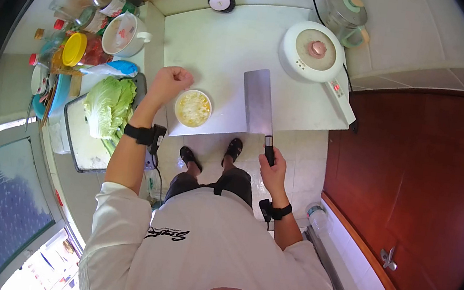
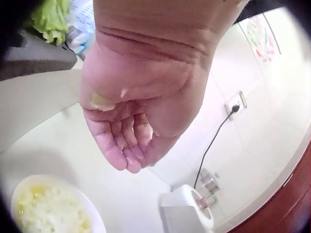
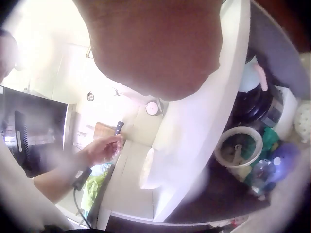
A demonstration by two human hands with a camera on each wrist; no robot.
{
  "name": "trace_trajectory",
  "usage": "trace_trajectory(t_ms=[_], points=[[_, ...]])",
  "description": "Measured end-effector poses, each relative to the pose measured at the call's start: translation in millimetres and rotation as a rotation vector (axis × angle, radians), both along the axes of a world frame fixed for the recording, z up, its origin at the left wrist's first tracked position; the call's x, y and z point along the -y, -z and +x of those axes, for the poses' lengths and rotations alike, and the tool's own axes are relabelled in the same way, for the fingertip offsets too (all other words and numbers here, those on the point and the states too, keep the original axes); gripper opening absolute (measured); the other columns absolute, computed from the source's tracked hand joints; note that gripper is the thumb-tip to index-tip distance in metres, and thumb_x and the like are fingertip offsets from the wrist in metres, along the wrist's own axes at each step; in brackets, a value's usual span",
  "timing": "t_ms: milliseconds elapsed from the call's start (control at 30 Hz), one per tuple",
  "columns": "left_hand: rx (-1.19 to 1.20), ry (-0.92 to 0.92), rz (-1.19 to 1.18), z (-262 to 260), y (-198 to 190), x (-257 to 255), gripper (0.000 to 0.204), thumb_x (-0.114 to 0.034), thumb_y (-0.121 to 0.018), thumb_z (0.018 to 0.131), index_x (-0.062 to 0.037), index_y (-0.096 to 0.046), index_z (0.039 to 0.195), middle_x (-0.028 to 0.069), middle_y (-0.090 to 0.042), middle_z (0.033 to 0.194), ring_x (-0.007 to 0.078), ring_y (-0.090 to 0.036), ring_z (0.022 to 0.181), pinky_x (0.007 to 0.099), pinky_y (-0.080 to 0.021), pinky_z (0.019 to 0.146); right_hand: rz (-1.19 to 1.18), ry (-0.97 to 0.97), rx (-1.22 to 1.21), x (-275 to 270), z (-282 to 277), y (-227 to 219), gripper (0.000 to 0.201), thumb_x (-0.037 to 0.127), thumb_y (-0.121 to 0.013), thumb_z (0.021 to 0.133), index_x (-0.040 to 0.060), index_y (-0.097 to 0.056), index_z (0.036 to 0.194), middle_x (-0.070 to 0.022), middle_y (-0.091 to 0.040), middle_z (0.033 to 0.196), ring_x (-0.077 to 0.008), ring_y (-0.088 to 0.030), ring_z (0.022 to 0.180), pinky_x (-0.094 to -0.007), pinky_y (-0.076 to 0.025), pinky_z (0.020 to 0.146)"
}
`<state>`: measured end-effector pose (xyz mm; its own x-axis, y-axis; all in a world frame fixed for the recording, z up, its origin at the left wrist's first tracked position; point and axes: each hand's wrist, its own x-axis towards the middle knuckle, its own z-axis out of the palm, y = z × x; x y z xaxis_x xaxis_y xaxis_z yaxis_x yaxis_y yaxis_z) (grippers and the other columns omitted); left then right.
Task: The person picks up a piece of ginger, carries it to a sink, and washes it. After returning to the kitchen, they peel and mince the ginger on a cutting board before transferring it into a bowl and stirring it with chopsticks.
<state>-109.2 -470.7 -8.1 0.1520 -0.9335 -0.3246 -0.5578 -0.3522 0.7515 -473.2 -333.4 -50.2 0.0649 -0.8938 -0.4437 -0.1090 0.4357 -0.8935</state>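
My right hand [image 1: 273, 172] grips the black handle of a cleaver [image 1: 257, 99], its broad blade over the front of the white counter [image 1: 227, 46]. A white bowl [image 1: 193, 108] of finely chopped pale bits in yellowish liquid sits near the counter's front left. Just behind the bowl's left rim, my left hand [image 1: 171, 84] hovers with fingers loosely curled and holding nothing. In the left wrist view, small pale scraps [image 2: 102, 102] cling to its palm. The right wrist view shows the back of the right hand dark and close, with the cleaver hidden.
A white electric pot [image 1: 312, 51] with a long handle stands at the right, a glass jug [image 1: 346, 17] behind it. At the left are a cabbage [image 1: 110, 108] on a cutting board [image 1: 79, 141], a white mug [image 1: 125, 35], a yellow-lidded jar [image 1: 74, 49] and several bottles. A brush [image 1: 221, 0] stands at the back.
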Motion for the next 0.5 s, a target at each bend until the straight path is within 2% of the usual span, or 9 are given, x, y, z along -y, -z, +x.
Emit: trace_trajectory(t_ms=[33, 167, 233, 267, 300, 367, 500], points=[[-0.304, -0.058, 0.082, 1.9, -5.4, -10.8, 0.015, -0.018, -0.068, 0.08, -0.0096, -0.072, 0.092, 0.0119, -0.07, 0.079, 0.0252, -0.068, 0.072, 0.0338, -0.054, 0.068, 0.015, -0.036, -0.032, 2.2, 1.4, -1.6, 0.022, 0.009, -0.066, 0.091, -0.0022, -0.059, 0.108, 0.0039, -0.05, 0.081, -0.0048, -0.043, 0.07, -0.022, -0.037, 0.058], [-0.226, 0.019, 0.124, 4.0, 13.9, -48.3, 0.017, -0.011, -0.063, 0.083, -0.0095, -0.072, 0.097, 0.0147, -0.071, 0.086, 0.0297, -0.069, 0.077, 0.0379, -0.055, 0.071, -0.09, -0.031, 0.01, 7.2, 10.0, 5.2, 0.022, 0.01, -0.066, 0.091, -0.0026, -0.059, 0.108, 0.0028, -0.051, 0.081, -0.0057, -0.045, 0.071, -0.0228, -0.038, 0.059], [0.575, 0.341, -0.183, -16.2, 18.8, -61.2, 0.022, -0.007, -0.059, 0.084, -0.0101, -0.073, 0.1, 0.0162, -0.071, 0.091, 0.0344, -0.068, 0.084, 0.0428, -0.055, 0.076, -0.1, -0.037, 0.012, 5.1, 12.4, 3.0, 0.023, 0.011, -0.067, 0.09, -0.0026, -0.059, 0.108, 0.0025, -0.051, 0.081, -0.0061, -0.045, 0.072, -0.023, -0.039, 0.061], [0.521, 0.294, -0.129, -21.4, 19.2, -63.0, 0.026, -0.004, -0.056, 0.084, -0.0115, -0.074, 0.102, 0.0168, -0.071, 0.097, 0.0366, -0.067, 0.092, 0.0461, -0.053, 0.084, -0.098, -0.039, 0.007, 3.4, 13.5, 0.5, 0.023, 0.011, -0.067, 0.09, -0.0026, -0.059, 0.108, 0.0025, -0.051, 0.081, -0.0061, -0.045, 0.072, -0.023, -0.039, 0.061], [0.519, 0.291, -0.132, -25.7, 9.8, -62.1, 0.026, -0.004, -0.056, 0.084, -0.0115, -0.074, 0.102, 0.0168, -0.071, 0.097, 0.0366, -0.067, 0.092, 0.0461, -0.053, 0.084, -0.089, -0.034, 0.021, 4.0, 16.0, -2.2, 0.023, 0.011, -0.067, 0.09, -0.0026, -0.059, 0.107, 0.0028, -0.05, 0.081, -0.0061, -0.045, 0.072, -0.0228, -0.039, 0.061], [0.422, 0.158, -0.109, -30.9, -3.8, -65.1, 0.026, -0.005, -0.056, 0.084, -0.0116, -0.073, 0.103, 0.0163, -0.07, 0.103, 0.0349, -0.066, 0.096, 0.046, -0.052, 0.087, -0.083, -0.034, 0.032, 2.1, 16.9, -3.9, 0.023, 0.011, -0.067, 0.09, -0.0026, -0.059, 0.107, 0.0032, -0.05, 0.081, -0.006, -0.044, 0.072, -0.0226, -0.039, 0.061], [0.356, 0.107, -0.044, -29.8, 3.2, -72.8, 0.032, -0.002, -0.054, 0.083, -0.0116, -0.072, 0.108, 0.0181, -0.068, 0.108, 0.0357, -0.065, 0.102, 0.0457, -0.051, 0.091, -0.102, -0.069, 0.047, -0.1, 20.0, -7.8, 0.022, 0.01, -0.066, 0.09, -0.0017, -0.06, 0.107, 0.0055, -0.048, 0.078, -0.0047, -0.042, 0.068, -0.0219, -0.036, 0.058]])
